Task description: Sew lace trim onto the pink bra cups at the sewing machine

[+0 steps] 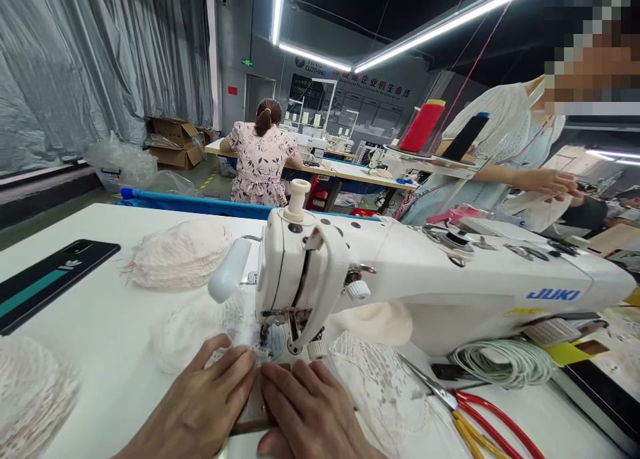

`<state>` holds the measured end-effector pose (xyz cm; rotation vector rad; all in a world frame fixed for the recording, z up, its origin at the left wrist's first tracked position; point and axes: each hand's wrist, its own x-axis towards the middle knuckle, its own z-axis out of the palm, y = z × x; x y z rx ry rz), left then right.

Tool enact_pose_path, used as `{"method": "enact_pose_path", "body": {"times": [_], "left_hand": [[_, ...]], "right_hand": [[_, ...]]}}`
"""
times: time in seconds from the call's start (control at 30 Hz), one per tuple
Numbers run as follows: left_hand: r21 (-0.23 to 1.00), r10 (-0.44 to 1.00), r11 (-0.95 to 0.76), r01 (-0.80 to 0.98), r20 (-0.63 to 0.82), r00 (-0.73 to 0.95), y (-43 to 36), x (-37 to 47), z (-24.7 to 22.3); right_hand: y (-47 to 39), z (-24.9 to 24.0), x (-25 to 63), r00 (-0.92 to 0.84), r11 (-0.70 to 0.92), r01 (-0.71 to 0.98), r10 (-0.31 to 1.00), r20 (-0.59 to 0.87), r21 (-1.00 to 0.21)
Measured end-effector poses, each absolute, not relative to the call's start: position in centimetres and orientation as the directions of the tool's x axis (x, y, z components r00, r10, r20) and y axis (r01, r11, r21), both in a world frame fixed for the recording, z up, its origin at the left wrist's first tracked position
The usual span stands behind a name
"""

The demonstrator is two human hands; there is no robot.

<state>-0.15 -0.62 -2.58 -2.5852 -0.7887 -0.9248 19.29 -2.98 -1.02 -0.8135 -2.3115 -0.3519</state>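
A white sewing machine (415, 272) stands across the table, its needle area just beyond my fingertips. My left hand (203, 392) lies palm down left of the needle plate, fingers together, pressing on white lace (235, 319) by the presser foot. Close beside it, my right hand (313, 406) has its fingers bent and pressed down at the plate's front; what lies under them is hidden. More patterned lace (385, 379) spreads to the right of my right hand. A stack of cream lace pieces (177, 254) sits behind my left hand.
At the left are a dark phone (60, 276) and another lace stack (33, 399). Scissors with red handles (480, 412) and a coil of pale cord (505, 362) lie at the right. Thread cones (423, 126) stand behind the machine. Two people work beyond the table.
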Motion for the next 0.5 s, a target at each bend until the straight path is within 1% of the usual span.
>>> {"method": "enact_pose_path", "body": {"times": [0.1, 0.3, 0.43, 0.5], "left_hand": [[-0.108, 0.384, -0.806, 0.582, 0.654, 0.652, 0.0, -0.2, -2.5], [-0.139, 0.445, -0.768, 0.625, 0.586, 0.677, 0.8, -0.5, -3.2], [-0.188, 0.408, -0.774, 0.605, 0.582, 0.703, 0.9, -0.6, -3.0], [-0.186, 0.418, -0.776, 0.603, 0.565, 0.712, 0.9, -0.7, -2.9]], "right_hand": [[-2.8, -1.0, 19.5, -0.602, 0.762, 0.645, 0.457, 0.655, 0.061], [-2.5, -1.0, 19.7, -0.606, 0.741, 0.665, 0.458, 0.651, 0.097], [-2.7, -1.2, 19.8, -0.620, 0.742, 0.662, 0.467, 0.630, 0.101], [-3.0, -1.0, 19.8, -0.627, 0.740, 0.668, 0.500, 0.598, 0.082]]}}
